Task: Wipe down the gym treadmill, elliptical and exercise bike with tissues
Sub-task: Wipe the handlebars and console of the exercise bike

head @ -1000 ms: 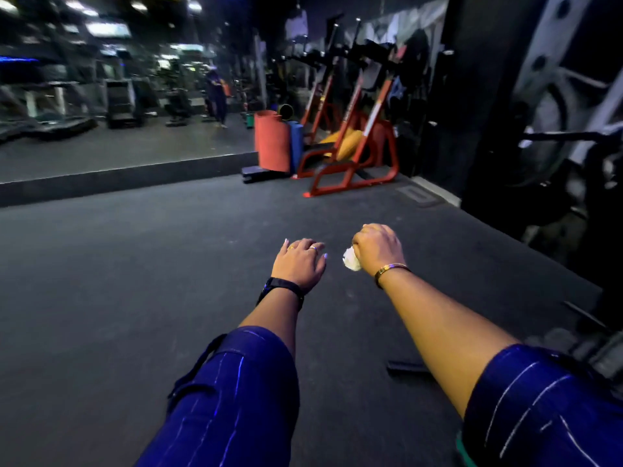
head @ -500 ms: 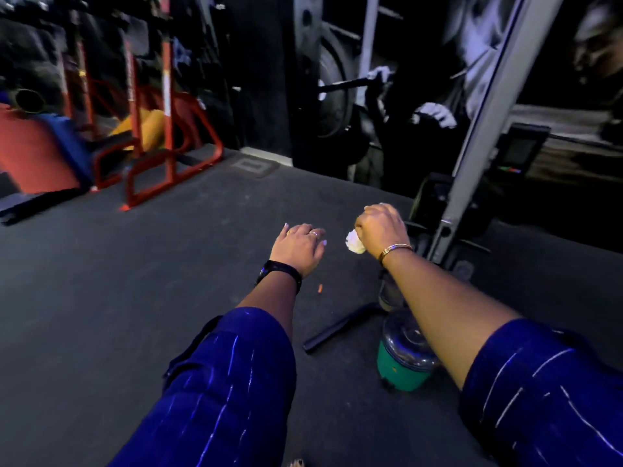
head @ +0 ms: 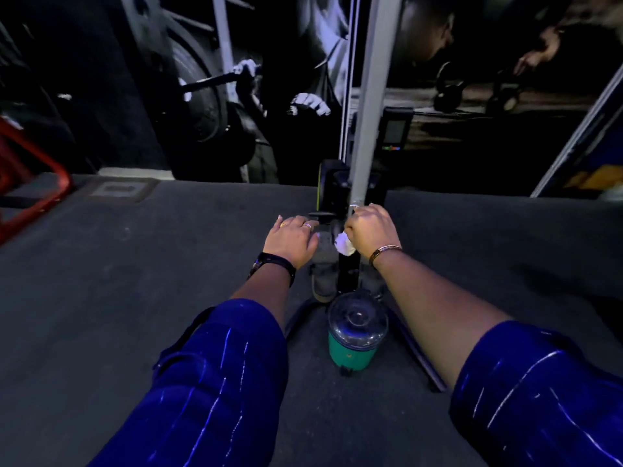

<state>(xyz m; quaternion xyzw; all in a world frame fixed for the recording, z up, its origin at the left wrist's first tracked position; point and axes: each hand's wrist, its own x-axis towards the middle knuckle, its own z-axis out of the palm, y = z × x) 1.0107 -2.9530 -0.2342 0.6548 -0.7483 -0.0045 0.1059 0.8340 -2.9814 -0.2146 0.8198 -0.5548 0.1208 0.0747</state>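
Observation:
A crumpled white tissue [head: 344,244] is clenched in my right hand [head: 370,231], which is stretched out in front of a machine's grey upright rail [head: 374,106]. My left hand [head: 292,240] hovers beside it, palm down, fingers loosely curled and holding nothing. Below both hands stands the machine's black base [head: 332,183] with a foot pedal [head: 322,274] and floor legs. A small dark monitor [head: 395,131] sits to the right of the rail. I cannot tell whether either hand touches the machine.
A green jar with a clear domed lid [head: 356,335] stands on the dark rubber floor [head: 135,281] between the machine's legs. A red steel frame [head: 30,193] is at the left edge. A dark wall mural [head: 269,79] is behind.
The view has swung right, from the open floor and red racks to the machine, which now stands straight ahead. Both hands keep the same pose and the tissue stays in my right hand.

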